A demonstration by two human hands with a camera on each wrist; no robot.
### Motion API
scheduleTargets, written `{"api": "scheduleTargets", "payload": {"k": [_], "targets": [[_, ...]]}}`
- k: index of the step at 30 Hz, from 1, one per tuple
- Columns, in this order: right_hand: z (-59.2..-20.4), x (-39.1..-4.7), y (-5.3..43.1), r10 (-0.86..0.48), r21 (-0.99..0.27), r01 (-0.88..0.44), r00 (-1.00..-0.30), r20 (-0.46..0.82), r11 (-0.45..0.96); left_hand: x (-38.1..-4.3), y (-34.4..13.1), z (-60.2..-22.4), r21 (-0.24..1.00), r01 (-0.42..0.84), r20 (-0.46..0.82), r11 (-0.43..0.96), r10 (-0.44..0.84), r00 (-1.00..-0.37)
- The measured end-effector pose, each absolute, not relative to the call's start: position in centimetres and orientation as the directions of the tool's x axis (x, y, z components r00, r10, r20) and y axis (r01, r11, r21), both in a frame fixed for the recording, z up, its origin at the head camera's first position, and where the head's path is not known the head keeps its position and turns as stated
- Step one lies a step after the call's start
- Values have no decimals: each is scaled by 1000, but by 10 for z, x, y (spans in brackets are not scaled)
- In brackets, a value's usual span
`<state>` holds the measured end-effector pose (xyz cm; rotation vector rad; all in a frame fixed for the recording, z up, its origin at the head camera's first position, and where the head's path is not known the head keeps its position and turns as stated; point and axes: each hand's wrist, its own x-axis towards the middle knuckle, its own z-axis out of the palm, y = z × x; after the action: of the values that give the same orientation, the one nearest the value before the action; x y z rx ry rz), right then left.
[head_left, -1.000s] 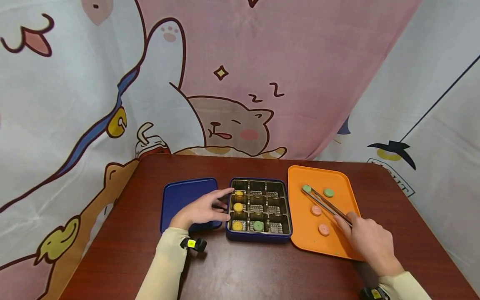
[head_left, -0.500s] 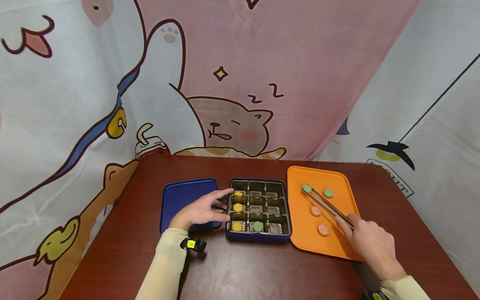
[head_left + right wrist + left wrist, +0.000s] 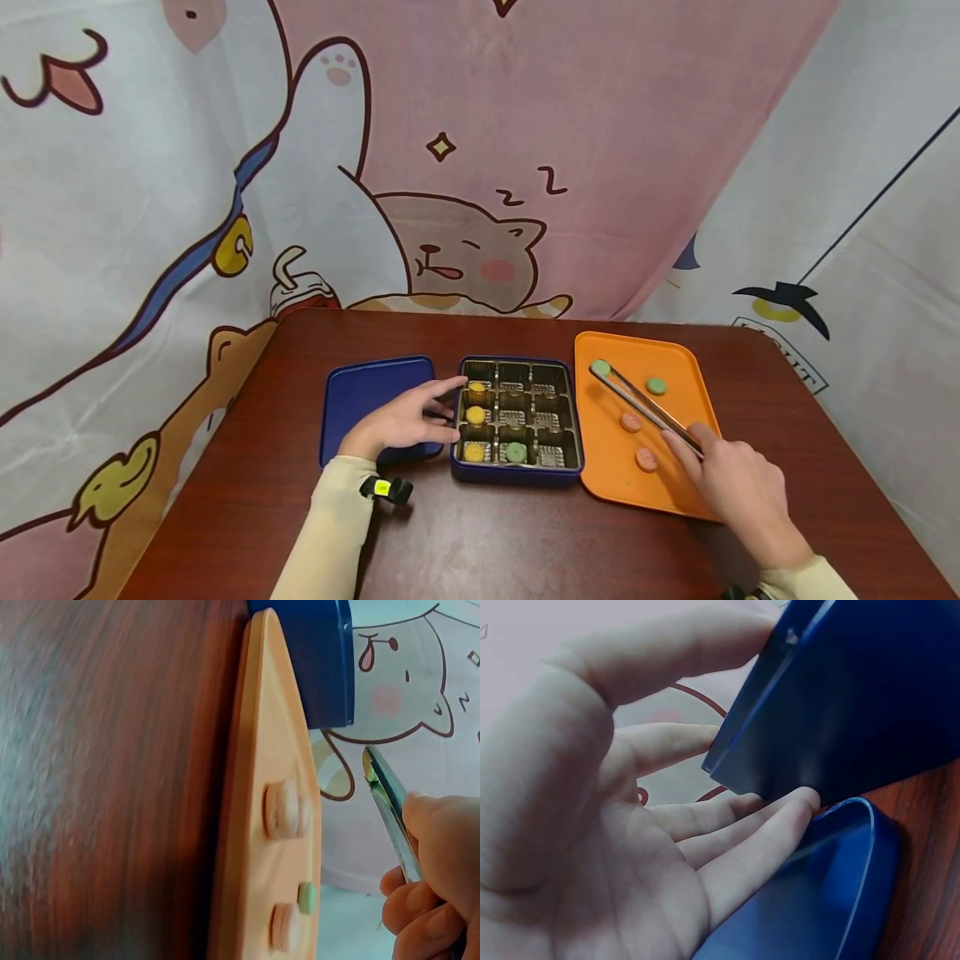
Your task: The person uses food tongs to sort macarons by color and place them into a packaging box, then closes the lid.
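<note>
My left hand (image 3: 408, 421) touches the left side of a blue box (image 3: 517, 477) with thumb and fingertips, its fingers extended. Inside the box, a divided insert holds yellow macarons (image 3: 476, 415) down the left column and a green macaron (image 3: 516, 452) in the front middle compartment. Over on the right, my right hand (image 3: 742, 492) grips metal tongs (image 3: 637, 406). Their tips pinch another green macaron (image 3: 601, 367), raised above the orange tray (image 3: 686, 367). In the right wrist view, this macaron (image 3: 368, 766) shows edge-on between the tong tips.
Two pink macarons (image 3: 631, 422) and one green macaron (image 3: 656, 387) lie on the tray, right of the box. A blue lid (image 3: 360, 392) lies left of the box, partly under my left hand. Behind the brown table (image 3: 480, 542) hangs a printed cloth (image 3: 637, 125).
The tongs have lifted the green macaron off the tray and carried it slightly left, toward the box. My left hand has stayed in place.
</note>
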<state>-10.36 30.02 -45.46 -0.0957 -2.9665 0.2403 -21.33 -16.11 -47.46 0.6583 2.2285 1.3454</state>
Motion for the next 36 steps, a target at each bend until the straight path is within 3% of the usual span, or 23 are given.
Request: {"api": "scheduleTargets", "payload": {"k": [17, 36], "targets": [[-442, -94, 258, -42, -166, -88, -963, 266, 982, -213, -161, -474, 903, 157, -133, 400, 608, -782], [-454, -87, 235, -200, -86, -273, -852, 483, 958, -212, -160, -471, 907, 145, -141, 397, 607, -782]]}}
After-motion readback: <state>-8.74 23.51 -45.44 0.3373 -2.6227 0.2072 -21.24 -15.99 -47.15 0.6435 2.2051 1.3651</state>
